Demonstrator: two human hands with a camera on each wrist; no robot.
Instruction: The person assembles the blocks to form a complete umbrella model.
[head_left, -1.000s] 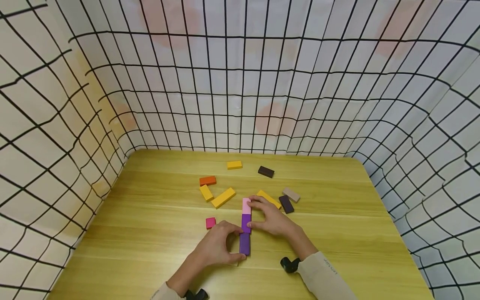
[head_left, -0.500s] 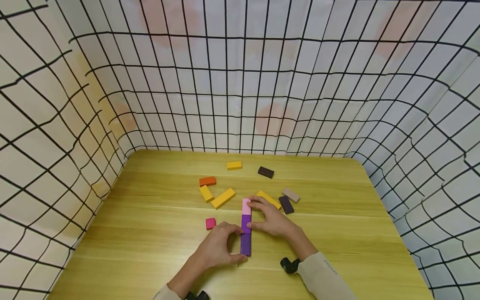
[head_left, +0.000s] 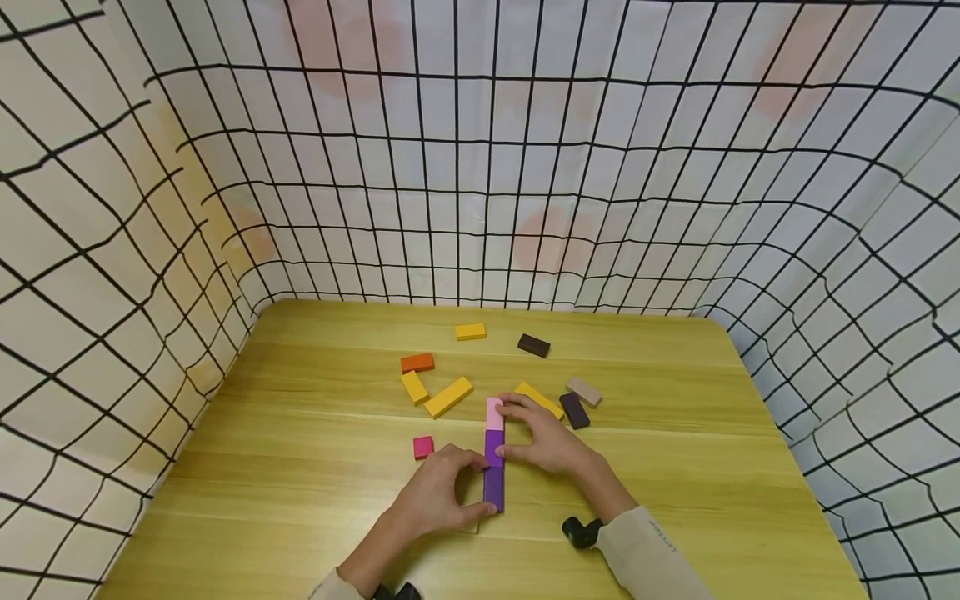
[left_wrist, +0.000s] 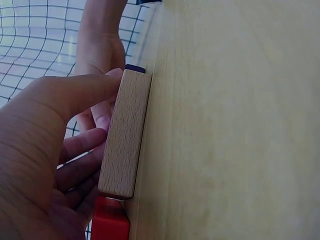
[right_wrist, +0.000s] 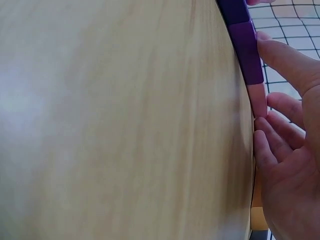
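Three blocks lie end to end in a line in the head view: a pink block (head_left: 493, 413) farthest, a purple block (head_left: 492, 442) in the middle, a darker purple block (head_left: 494, 490) nearest. My left hand (head_left: 431, 493) grips the darker block lengthwise, thumb at its near end and index finger by the joint. On the row's right side, my right hand (head_left: 551, 439) has its thumb on the middle block and its fingertips around the pink one's far end. A plain wooden block (left_wrist: 125, 135) stands close beside my left hand in the left wrist view, mostly hidden from above.
Left of the row sits a small crimson block (head_left: 423, 447). Yellow blocks (head_left: 449, 397) and an orange block (head_left: 417, 362) lie farther back. Dark brown blocks (head_left: 574, 410) and a beige block (head_left: 583, 392) are at the right. Black wire mesh (head_left: 480, 192) encloses the table.
The nearest purple block has shifted slightly right, into line with the other two, with my left hand moving along. My right hand has stayed in place.
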